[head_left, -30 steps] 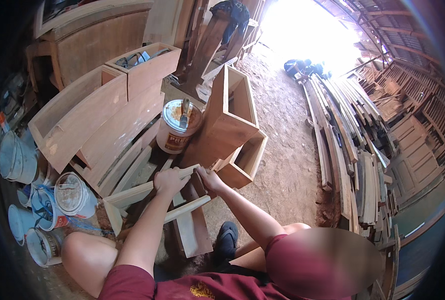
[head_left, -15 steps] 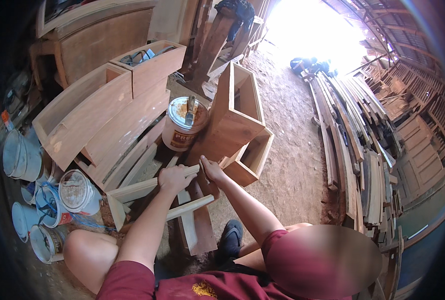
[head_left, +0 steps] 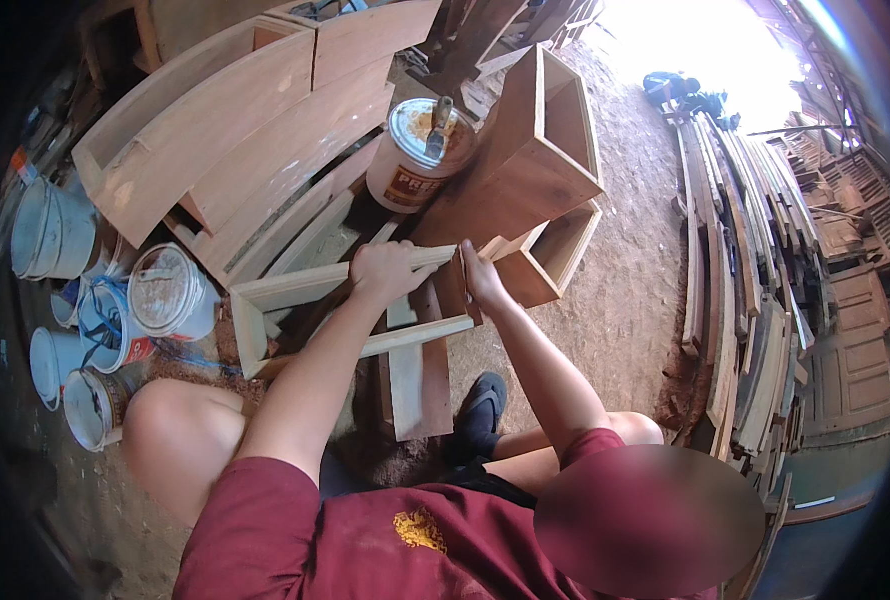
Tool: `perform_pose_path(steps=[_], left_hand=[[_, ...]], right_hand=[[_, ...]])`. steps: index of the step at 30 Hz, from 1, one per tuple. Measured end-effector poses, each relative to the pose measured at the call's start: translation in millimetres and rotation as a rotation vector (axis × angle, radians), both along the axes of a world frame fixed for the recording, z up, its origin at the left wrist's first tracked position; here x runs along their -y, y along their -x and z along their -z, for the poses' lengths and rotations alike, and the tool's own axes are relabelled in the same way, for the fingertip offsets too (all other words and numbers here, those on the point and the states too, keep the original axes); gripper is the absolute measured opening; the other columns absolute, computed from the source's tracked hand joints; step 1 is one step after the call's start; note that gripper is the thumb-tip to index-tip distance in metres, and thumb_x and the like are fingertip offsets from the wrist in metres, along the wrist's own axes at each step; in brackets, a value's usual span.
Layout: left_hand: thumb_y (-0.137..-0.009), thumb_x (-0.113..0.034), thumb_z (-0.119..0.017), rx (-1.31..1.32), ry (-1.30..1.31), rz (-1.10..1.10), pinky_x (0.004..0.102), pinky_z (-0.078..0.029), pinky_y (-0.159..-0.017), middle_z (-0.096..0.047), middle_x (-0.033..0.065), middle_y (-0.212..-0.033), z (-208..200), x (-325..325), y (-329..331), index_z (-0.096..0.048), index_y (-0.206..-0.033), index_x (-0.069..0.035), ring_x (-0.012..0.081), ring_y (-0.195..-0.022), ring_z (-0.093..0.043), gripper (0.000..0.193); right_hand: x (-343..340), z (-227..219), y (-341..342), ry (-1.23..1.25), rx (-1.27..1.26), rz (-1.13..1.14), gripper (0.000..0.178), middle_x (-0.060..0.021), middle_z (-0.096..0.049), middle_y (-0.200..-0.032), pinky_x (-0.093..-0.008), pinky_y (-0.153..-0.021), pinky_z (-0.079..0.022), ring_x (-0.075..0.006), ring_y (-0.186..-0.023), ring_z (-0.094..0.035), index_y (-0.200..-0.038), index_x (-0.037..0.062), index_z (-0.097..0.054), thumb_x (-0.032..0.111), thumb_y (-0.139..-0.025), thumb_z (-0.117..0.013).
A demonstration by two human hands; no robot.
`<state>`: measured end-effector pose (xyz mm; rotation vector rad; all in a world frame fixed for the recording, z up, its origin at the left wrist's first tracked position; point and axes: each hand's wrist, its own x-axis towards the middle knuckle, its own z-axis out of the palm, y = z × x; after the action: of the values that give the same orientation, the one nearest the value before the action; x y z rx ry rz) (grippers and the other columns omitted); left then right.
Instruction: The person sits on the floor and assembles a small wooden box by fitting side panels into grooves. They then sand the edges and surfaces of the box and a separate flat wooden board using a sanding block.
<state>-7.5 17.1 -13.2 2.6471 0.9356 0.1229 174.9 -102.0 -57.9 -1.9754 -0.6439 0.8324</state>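
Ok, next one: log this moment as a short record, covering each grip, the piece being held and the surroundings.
Left grip: closed over the upper rail of a wooden frame
Right grip: touching the frame's right end; finger closure unclear
Beyond frame: scraper on a lidded white bucket
Far left: more buckets
Far right: stacked planks

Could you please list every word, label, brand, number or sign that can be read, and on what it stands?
I leave wording uncopied; marks stand here:
Dark label, bucket with the scraper on top: large light letters, partly readable.
Red patch, open bucket: too small to read.
Yellow emblem, maroon shirt: no readable words.
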Motion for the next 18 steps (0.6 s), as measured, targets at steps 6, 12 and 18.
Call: perform_pose_path(steps=[6,12,18], left_hand=[[-0.087,-0.071,-0.059,-0.033,-0.026,-0.011,0.0411,-0.059,-0.069,-0.076,0.0105,-0.086,2.8,-3.3,8.4,-0.073,-0.102,-0.011,0.0268,-0.080,-0.076,0.064],[-0.087,-0.071,-0.059,-0.043,-0.044,-0.036,0.0390,-0.059,-0.066,-0.076,0.0080,-0.083,4.0,-3.0,4.3,-0.073,-0.101,-0.012,0.0236,-0.077,-0.076,0.062],[-0.086,-0.074,-0.058,-0.024,-0.090,-0.010,0.0392,-0.059,-0.066,-0.076,0.0080,-0.083,7.7,-0.5,-2.1,-0.073,-0.100,-0.012,0.0234,-0.077,-0.075,0.065]], right_hand=[[4.3,-11.6,15.2,0.035,0.038,-0.083,0.067,-0.0213,-0.071,-0.112,-0.0375,-0.099,-0.046,-0.0279,-0.109,-0.064,-0.124,-0.0096,-0.065,0.052,-0.106,-0.043],[5.1,-5.9,10.9,0.082,0.232,-0.097,0.065,-0.0325,-0.069,-0.114,-0.0435,-0.101,-0.046,-0.0414,-0.117,-0.064,-0.123,-0.0085,-0.066,0.050,-0.106,-0.043],[-25.5,1.7,-12.6,0.059,0.290,-0.095,0.067,-0.0362,-0.066,-0.115,-0.0492,-0.101,-0.045,-0.0513,-0.120,-0.058,-0.118,-0.0067,-0.067,0.053,-0.106,-0.039]])
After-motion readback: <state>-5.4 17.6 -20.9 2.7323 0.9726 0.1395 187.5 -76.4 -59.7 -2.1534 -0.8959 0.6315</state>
